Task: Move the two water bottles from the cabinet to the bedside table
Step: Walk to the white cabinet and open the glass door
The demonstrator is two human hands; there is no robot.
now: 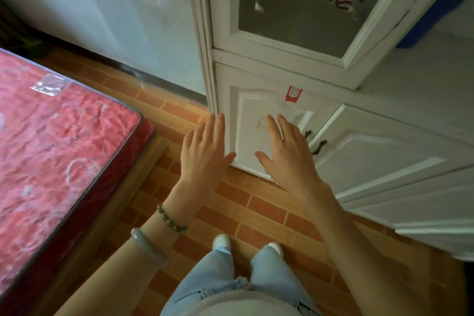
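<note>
A white cabinet (282, 77) stands in front of me, all its doors closed. Its upper door has a frosted glass pane (302, 0) with a pink flower pattern; the lower doors carry dark metal handles (318, 147). My left hand (204, 153) is stretched out flat, fingers apart, in front of the lower left door's edge. My right hand (284, 154) is also spread and empty, held over the lower left door (252, 121), just left of the handles. No water bottles and no bedside table are visible.
A bed with a red mattress (51, 141) wrapped in clear plastic fills the left side, on a wooden frame (123, 195). The floor is orange brick-pattern tile (256, 210). My legs and white shoes (221, 240) stand close to the cabinet. A blue object (436, 13) sits at upper right.
</note>
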